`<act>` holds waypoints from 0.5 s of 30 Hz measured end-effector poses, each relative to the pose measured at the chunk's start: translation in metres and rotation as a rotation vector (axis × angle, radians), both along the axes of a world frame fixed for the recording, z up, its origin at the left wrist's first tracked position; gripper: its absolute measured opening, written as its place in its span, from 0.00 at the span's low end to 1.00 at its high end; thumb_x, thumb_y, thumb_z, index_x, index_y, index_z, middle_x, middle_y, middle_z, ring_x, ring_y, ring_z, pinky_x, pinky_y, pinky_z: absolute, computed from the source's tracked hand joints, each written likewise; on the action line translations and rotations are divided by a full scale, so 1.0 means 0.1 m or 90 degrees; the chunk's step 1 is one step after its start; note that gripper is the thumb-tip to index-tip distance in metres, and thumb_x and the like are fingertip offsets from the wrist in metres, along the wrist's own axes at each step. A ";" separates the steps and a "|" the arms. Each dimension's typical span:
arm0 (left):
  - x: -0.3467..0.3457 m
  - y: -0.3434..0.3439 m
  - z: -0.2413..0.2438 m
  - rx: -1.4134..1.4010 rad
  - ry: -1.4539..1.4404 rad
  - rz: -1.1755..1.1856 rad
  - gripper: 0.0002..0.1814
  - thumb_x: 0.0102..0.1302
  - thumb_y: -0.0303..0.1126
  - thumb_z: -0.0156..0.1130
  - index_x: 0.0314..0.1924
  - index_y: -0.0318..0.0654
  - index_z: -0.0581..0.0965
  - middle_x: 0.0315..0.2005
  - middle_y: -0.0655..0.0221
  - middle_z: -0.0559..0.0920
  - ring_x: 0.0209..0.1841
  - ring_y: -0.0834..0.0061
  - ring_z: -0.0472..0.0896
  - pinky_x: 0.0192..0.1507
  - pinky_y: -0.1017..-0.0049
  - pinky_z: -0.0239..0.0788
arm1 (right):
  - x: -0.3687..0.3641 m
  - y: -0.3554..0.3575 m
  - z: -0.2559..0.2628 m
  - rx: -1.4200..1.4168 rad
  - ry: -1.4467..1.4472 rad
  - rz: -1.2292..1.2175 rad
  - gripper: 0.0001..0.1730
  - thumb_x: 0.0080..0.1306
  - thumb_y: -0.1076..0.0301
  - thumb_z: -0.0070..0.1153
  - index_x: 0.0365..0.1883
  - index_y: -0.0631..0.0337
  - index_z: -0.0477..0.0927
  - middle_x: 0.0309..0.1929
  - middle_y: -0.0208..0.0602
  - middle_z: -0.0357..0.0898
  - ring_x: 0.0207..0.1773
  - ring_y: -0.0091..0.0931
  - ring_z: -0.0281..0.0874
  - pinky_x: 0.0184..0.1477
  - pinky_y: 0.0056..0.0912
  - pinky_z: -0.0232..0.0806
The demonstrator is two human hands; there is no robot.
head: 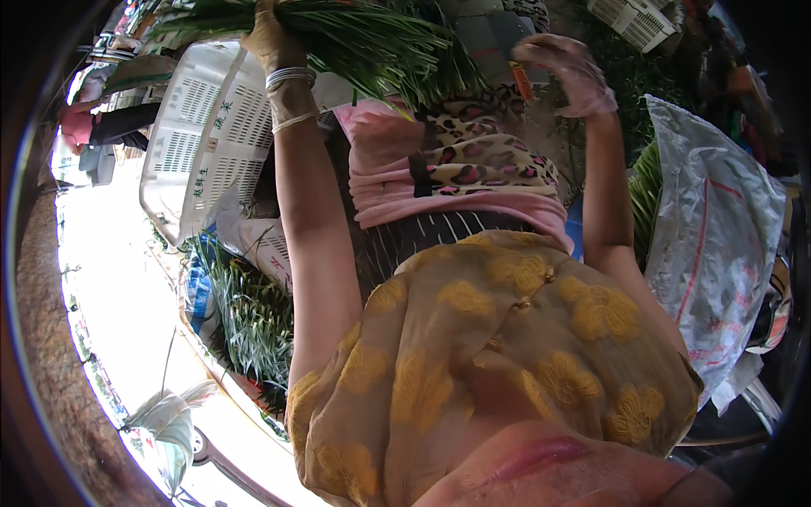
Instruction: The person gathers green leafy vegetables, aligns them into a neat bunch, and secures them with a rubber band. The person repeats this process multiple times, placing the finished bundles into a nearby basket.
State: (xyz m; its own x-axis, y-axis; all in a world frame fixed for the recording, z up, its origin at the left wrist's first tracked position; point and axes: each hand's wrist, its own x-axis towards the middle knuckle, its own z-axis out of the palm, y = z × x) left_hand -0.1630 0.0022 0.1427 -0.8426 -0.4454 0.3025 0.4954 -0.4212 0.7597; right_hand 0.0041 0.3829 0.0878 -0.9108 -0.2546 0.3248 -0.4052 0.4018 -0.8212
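Observation:
My left hand (271, 39), in a thin glove with bangles at the wrist, grips a bunch of long green leafy stalks (374, 44), which look like garlic chives. The stalks spread rightward above my lap, and their far ends leave the top of the view. My right hand (567, 73), in a clear thin glove, is raised at the upper right, blurred, with its fingers bent and parted from the thumb. An orange object (523, 80) shows just below its fingertips; it looks sharp and not held. A pink cloth with leopard print (469, 158) covers my lap.
A white slatted plastic crate (209, 136) stands at the left, with more green stalks (253, 317) below it. At the right, a clear plastic sheet (716, 253) leans by further greens (645, 190). Another white crate (637, 22) is at the top right. A person (79, 127) is far left.

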 end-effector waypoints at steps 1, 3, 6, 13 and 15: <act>-0.06 -0.08 0.01 0.046 -0.054 -0.044 0.08 0.57 0.28 0.65 0.32 0.30 0.78 0.26 0.65 0.81 0.27 0.71 0.79 0.33 0.74 0.75 | -0.05 0.34 -0.27 0.186 0.116 -0.149 0.17 0.65 0.59 0.59 0.51 0.54 0.80 0.48 0.39 0.80 0.53 0.30 0.78 0.60 0.34 0.68; 0.09 0.00 0.15 0.056 -0.127 -0.011 0.07 0.57 0.27 0.64 0.31 0.30 0.78 0.26 0.66 0.80 0.27 0.71 0.79 0.32 0.73 0.75 | -0.11 0.67 -0.52 0.471 0.249 -0.507 0.18 0.64 0.60 0.59 0.52 0.48 0.79 0.50 0.42 0.78 0.53 0.33 0.78 0.59 0.35 0.69; -0.04 -0.05 0.00 0.101 -0.096 -0.042 0.07 0.57 0.27 0.63 0.31 0.28 0.78 0.25 0.65 0.80 0.25 0.70 0.79 0.30 0.72 0.75 | -0.10 0.39 -0.51 -0.008 0.077 -0.341 0.21 0.63 0.61 0.61 0.55 0.46 0.77 0.54 0.36 0.75 0.54 0.31 0.78 0.55 0.36 0.73; 0.10 0.07 0.06 -0.016 -0.111 0.043 0.10 0.60 0.32 0.62 0.33 0.31 0.78 0.27 0.66 0.80 0.28 0.70 0.78 0.33 0.72 0.73 | -0.01 -1.10 0.21 -0.002 0.372 -0.149 0.25 0.54 0.66 0.71 0.51 0.51 0.80 0.50 0.28 0.81 0.39 0.19 0.77 0.41 0.22 0.70; -0.10 -0.12 -0.11 0.050 -0.060 0.002 0.09 0.60 0.34 0.67 0.30 0.38 0.78 0.23 0.72 0.78 0.22 0.78 0.74 0.26 0.77 0.66 | -0.08 -1.25 0.18 -0.021 0.424 -0.086 0.19 0.53 0.75 0.70 0.45 0.58 0.82 0.41 0.29 0.84 0.38 0.20 0.79 0.39 0.21 0.72</act>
